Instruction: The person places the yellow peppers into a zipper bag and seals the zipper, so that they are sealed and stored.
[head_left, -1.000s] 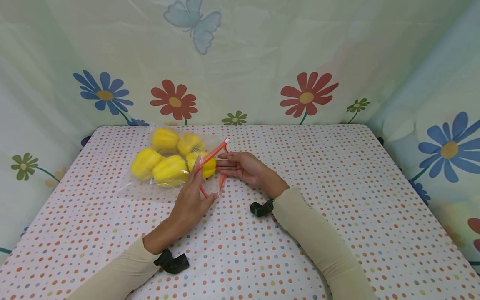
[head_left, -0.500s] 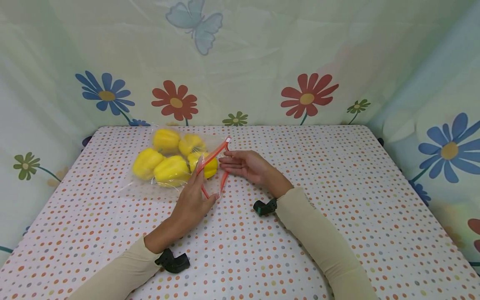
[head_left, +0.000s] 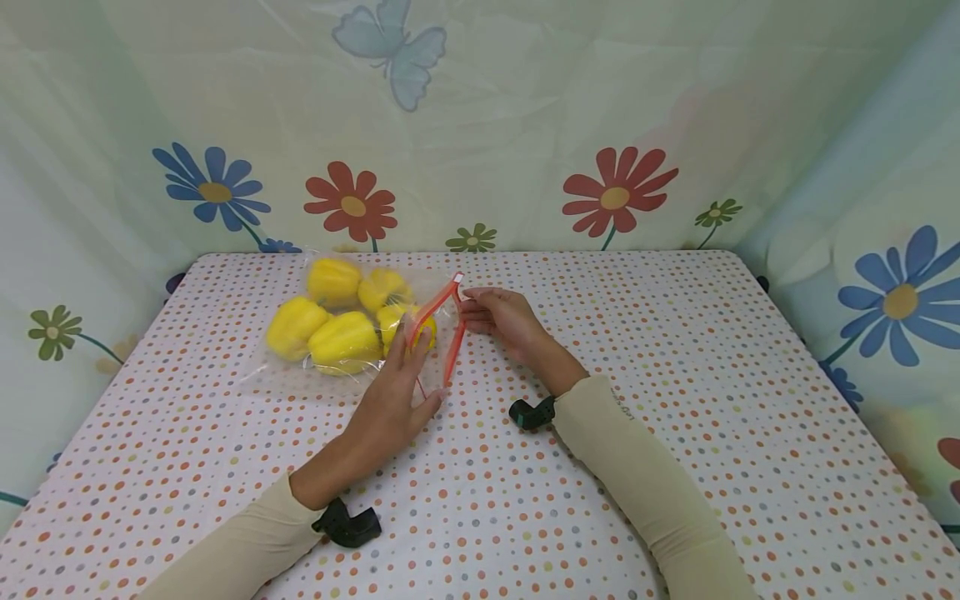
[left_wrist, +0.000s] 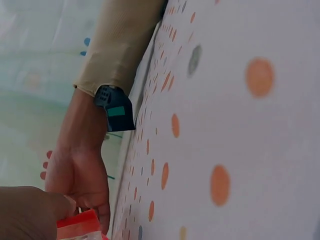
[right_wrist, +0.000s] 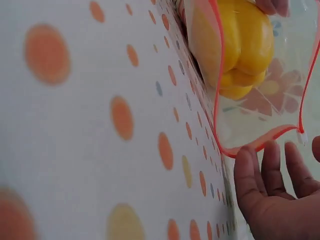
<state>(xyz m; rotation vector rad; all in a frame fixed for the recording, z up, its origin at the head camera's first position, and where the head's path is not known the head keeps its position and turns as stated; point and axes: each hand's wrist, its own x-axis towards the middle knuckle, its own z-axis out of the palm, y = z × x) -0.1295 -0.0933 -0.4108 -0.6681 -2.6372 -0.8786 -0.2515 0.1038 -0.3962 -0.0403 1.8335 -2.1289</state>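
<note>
A clear zip bag (head_left: 262, 379) with a red zip edge (head_left: 453, 358) lies on its side, its mouth facing right. Several yellow bell peppers (head_left: 345, 342) are inside; one pepper (right_wrist: 245, 45) sits just within the mouth in the right wrist view. My left hand (head_left: 386, 408) lies at the near side of the mouth, fingers spread over the film and thumb at the lower end of the red edge. My right hand (head_left: 510, 325) touches the far right part of the edge with extended, slightly bent fingers, close below the white slider (head_left: 458, 277).
The table wears a white cloth with coloured dots (head_left: 480, 517). A curtain printed with flowers (head_left: 615, 198) and a butterfly stands behind and at both sides. Each wrist carries a black camera (head_left: 532, 413).
My right hand has shifted slightly right and away from me along the bag's edge. My left fingers have spread further over the mouth, and the red edge has changed shape. The peppers stay put.
</note>
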